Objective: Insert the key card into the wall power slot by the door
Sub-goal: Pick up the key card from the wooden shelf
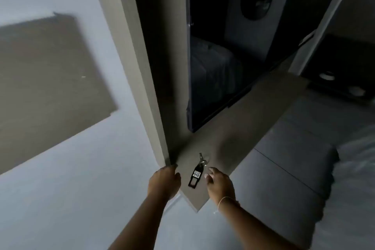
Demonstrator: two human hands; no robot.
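While the room is dim, a black key tag [195, 175] with a white numbered label is seen lying flat on a grey-brown shelf [239, 128], a metal key [200, 157] on a ring extending from its far end. Just left of the tag, the left hand [164, 182] is curled loosely at the shelf's near corner, nothing being held. Just right of the tag, the right hand [219, 183] is held open with fingers spread, close to the tag but apart from it. A thin band [222, 201] is worn on the right wrist. Left of the tag a pale upright panel [142, 67] rises; beyond the tag a dark mirrored surface [223, 67] stands. Right of the tag, grey cushions [294, 168] are seen. No wall slot can be made out.
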